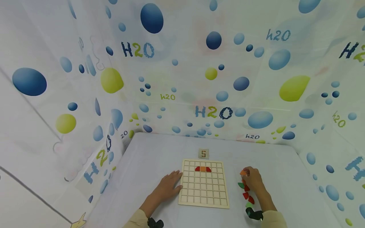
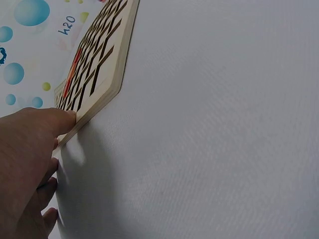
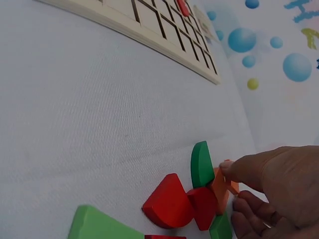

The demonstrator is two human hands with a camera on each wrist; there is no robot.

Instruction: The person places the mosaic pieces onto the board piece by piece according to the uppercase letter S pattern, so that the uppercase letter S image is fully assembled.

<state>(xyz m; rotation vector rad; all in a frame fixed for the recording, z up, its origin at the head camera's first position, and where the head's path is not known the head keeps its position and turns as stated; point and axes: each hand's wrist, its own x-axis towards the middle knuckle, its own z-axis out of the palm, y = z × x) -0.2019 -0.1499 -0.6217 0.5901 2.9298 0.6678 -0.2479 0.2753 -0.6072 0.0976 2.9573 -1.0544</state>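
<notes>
A wooden grid board [image 1: 203,198] lies flat, with a row of three pieces in its upper part: an orange square [image 1: 203,169] between two red rounded pieces [image 1: 197,169]. My left hand [image 1: 168,185] rests at the board's left edge, fingers extended and thumb tip on the rim in the left wrist view. To the right of the board, my right hand [image 1: 253,179] pinches an orange piece [image 1: 243,172] between thumb and fingers. Close beside it are another orange piece [image 3: 219,189], a dark green leaf-shaped piece [image 3: 202,164] and red pieces [image 3: 169,201].
A small pattern card [image 1: 203,153] lies just beyond the board. More loose pieces trail toward me on the right, including a light green one [image 3: 99,224]. A printed curtain [image 1: 182,79] rises behind the white tabletop [image 1: 154,148]. Dark wrist devices sit at both cuffs.
</notes>
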